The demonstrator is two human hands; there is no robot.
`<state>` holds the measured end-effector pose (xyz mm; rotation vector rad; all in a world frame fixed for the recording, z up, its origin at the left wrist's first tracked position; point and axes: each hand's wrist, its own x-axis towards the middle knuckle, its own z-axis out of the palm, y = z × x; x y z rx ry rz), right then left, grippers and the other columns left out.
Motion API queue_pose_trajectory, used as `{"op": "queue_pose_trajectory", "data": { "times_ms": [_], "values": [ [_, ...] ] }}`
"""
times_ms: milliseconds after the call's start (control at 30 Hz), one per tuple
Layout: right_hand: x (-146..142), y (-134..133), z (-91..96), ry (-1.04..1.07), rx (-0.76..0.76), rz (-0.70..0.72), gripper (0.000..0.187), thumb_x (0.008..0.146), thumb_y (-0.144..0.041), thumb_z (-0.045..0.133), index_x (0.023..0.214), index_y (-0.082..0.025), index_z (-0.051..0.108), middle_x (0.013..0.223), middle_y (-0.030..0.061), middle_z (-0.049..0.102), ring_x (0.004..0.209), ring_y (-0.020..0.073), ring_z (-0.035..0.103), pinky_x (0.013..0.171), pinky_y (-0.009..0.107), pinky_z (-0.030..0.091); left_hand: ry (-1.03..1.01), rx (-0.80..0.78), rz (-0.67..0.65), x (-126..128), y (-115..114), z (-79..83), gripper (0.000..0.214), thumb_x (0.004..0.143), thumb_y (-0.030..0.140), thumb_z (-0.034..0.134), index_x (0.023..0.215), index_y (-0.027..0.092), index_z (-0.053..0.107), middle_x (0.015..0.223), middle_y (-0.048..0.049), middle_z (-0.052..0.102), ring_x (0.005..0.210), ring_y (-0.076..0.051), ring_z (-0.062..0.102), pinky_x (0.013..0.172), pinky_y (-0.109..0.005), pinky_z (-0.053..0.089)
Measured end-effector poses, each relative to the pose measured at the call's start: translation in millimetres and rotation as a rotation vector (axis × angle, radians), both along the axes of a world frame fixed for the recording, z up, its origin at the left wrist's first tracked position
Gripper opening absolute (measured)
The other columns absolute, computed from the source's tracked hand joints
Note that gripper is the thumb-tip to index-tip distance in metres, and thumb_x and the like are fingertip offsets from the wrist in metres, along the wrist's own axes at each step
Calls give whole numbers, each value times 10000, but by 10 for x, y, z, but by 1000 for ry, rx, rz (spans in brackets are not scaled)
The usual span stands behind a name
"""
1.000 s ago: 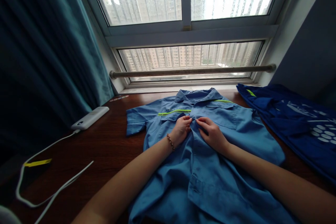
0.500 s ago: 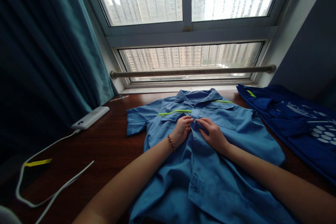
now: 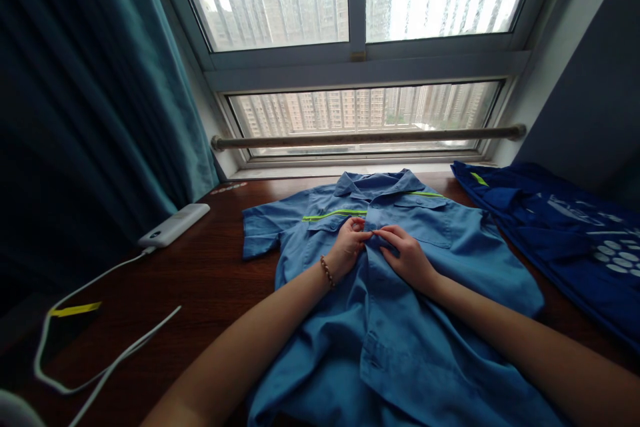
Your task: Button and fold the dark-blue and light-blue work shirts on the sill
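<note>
A blue short-sleeved shirt (image 3: 320, 340) with a collar and yellow-green stripes lies face up, its collar toward the window. My left hand (image 3: 350, 243), with a beaded bracelet at the wrist, pinches the shirt's front edge at chest height. From the other side my right hand (image 3: 406, 255) pinches the same front edge, its fingertips almost meeting the left ones. Whatever small part of the placket sits between the fingertips is hidden. Below the hands the front hangs in loose folds, and the lower flap lies partly apart.
The shirt rests on a dark wooden table (image 3: 210, 280). At the left are a white power bank (image 3: 175, 225), its white cable (image 3: 43, 347) and a yellow tag (image 3: 76, 309). A folded dark blue garment (image 3: 550, 227) lies at the right. A metal rail (image 3: 370, 139) crosses the window.
My left fingers have shifted slightly, the index finger now reaching further right to the right fingertips. The right hand has hardly moved, and the shirt lies as before.
</note>
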<state>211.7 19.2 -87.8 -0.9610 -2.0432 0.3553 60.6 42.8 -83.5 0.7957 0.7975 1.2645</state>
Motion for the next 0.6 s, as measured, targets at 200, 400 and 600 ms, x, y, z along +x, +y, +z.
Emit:
{"op": "queue_pose_trajectory", "data": {
  "times_ms": [200,400,600],
  "values": [
    [-9,-6,-17,-18,-17,10,411,753,-111,464,1148,-211,518,1065,66,501,995,187,495,898,320,410,55,27,-22,1,-21,40,399,521,-17,569,848,177,445,768,34,529,547,-59,513,479,-167,369],
    [-9,17,-5,46,-88,25,519,751,-126,471,1255,-241,430,1076,54,505,995,184,494,902,329,396,105,23,-44,-7,-35,47,355,545,53,655,820,164,461,701,38,544,524,-69,528,506,-192,411],
    [3,75,-19,193,-305,63,428,724,-211,542,1151,-199,523,973,51,539,865,170,533,781,312,459,175,98,-38,-15,-12,-7,364,548,123,715,826,158,483,705,30,556,551,-86,553,529,-206,428]
  ]
}}
